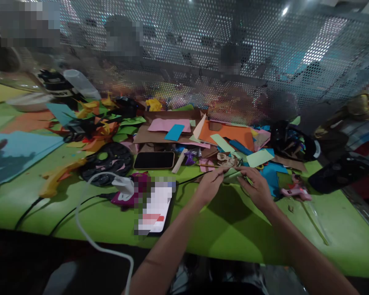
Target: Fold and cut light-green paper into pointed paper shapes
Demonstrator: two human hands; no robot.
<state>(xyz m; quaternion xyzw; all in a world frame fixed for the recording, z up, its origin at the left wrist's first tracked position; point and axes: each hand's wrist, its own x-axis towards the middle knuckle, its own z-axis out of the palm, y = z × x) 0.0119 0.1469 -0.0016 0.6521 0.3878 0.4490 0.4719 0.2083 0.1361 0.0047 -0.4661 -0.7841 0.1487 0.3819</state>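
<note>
Both hands meet over the green table (227, 237), right of the middle. My left hand (210, 184) is closed on one side of a small pale green paper (232, 175), near a thin stick (207, 165). On the paper's other side, my right hand (255, 184) grips it with fingers and thumb. Just behind the hands lie crumpled beige paper (227, 159) and pale green strips (260, 157). A pink clip-like item (296, 192) with a green stem rests to the right of my right hand.
A lit phone (156, 209), a dark phone (154, 160), a purple power block (130, 194) with cables, a yellow glue gun (60, 178) and a black round tray (106, 162) are on the left. A black bowl (292, 143) and a dark cylinder (341, 172) stand right. A perforated metal screen (184, 53) rises behind.
</note>
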